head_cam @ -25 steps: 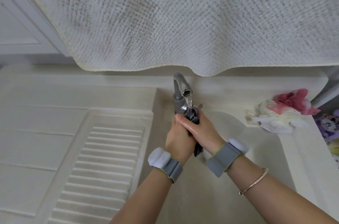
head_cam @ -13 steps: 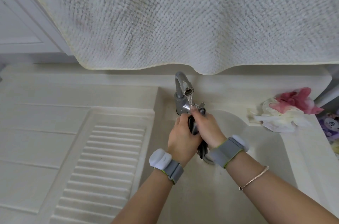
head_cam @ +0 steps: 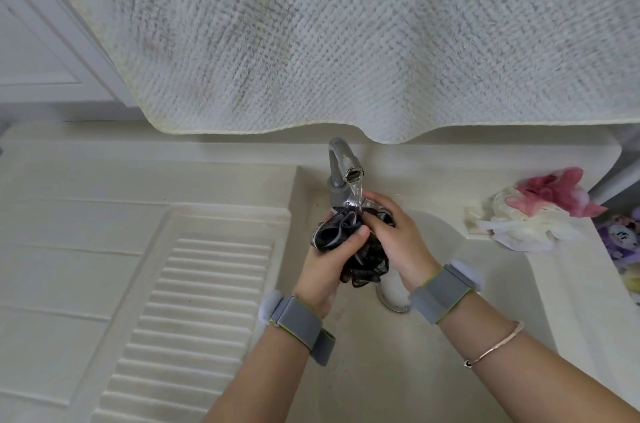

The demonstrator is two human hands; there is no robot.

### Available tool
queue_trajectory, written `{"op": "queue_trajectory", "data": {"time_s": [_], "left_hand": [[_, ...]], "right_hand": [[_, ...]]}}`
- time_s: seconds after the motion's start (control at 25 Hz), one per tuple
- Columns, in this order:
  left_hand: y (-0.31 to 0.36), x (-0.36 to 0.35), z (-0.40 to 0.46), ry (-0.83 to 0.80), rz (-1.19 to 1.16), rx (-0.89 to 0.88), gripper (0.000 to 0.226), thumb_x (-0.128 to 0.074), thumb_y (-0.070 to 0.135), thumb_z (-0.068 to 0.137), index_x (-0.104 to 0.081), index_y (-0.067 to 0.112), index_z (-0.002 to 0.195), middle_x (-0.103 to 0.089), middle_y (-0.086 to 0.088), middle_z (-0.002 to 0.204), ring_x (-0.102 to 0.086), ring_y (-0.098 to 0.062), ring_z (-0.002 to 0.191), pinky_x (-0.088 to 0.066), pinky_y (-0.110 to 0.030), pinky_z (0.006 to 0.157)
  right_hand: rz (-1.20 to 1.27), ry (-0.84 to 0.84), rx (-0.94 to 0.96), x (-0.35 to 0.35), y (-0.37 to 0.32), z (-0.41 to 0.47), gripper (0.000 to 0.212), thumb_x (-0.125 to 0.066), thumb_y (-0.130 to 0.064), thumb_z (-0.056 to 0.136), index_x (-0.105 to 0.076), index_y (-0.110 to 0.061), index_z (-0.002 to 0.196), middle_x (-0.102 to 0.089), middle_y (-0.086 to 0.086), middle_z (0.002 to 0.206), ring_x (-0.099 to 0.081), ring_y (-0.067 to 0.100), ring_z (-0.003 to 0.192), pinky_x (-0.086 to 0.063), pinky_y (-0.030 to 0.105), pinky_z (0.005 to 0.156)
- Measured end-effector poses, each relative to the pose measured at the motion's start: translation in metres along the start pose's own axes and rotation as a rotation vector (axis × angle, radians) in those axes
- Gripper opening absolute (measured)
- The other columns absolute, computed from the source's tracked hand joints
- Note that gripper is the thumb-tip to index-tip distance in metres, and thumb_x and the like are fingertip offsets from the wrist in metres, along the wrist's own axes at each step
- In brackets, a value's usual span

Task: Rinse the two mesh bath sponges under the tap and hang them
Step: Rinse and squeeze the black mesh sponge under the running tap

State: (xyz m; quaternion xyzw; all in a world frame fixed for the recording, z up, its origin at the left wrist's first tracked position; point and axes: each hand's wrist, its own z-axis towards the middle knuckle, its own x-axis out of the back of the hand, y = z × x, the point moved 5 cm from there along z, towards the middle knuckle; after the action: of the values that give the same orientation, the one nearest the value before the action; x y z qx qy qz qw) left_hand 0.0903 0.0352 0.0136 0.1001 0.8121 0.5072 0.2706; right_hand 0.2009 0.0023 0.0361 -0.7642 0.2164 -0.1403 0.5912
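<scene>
I have both hands, left (head_cam: 327,258) and right (head_cam: 393,232), gripping the dark sponge (head_cam: 349,242) directly under the tap (head_cam: 343,163), its length hanging downward.

Cream bench (head_cam: 104,221) with a sunken basin (head_cam: 485,284) and a ribbed drainboard (head_cam: 194,311).

The bench is one pale moulded surface. The ribbed drainboard slopes across its 8 o'clock part, and the basin drops in beside it toward 5 o'clock, with a round metal drain (head_cam: 393,298) in its floor. A grey tap (head_cam: 341,166) stands on the back ledge at about 12 o'clock. On the rim at 3 o'clock lies a pink-and-white mesh sponge (head_cam: 540,211), touching the ledge there.
</scene>
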Motion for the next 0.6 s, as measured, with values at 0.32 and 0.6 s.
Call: {"op": "queue_trajectory", "data": {"time_s": [0.32, 0.6], "left_hand": [[0.003, -0.009, 0.006, 0.224, 0.818, -0.167, 0.035, -0.05, 0.034, 0.083, -0.057, 0.014, 0.111, -0.063, 0.004, 0.097, -0.063, -0.017, 0.096, -0.048, -0.022, 0.076], [0.009, -0.019, 0.0, 0.255, 1.081, -0.219, 0.02, -0.048, 0.018, 0.095, -0.045, 0.008, 0.112, -0.062, -0.013, 0.105, -0.059, -0.035, 0.095, -0.034, -0.031, 0.063]], "right_hand": [[-0.351, -0.08, -0.008, -0.014, 0.002, -0.006, 0.051, -0.07, -0.056, 0.074, -0.055, -0.028, 0.113, -0.065, -0.007, 0.11, -0.059, 0.011, 0.103, -0.044, 0.027, 0.088], [-0.399, 0.02, -0.081, -0.014, 0.01, 0.002, 0.032, -0.044, -0.045, 0.096, -0.056, -0.026, 0.119, -0.066, 0.004, 0.117, -0.056, 0.027, 0.113, -0.04, 0.029, 0.087]]}}
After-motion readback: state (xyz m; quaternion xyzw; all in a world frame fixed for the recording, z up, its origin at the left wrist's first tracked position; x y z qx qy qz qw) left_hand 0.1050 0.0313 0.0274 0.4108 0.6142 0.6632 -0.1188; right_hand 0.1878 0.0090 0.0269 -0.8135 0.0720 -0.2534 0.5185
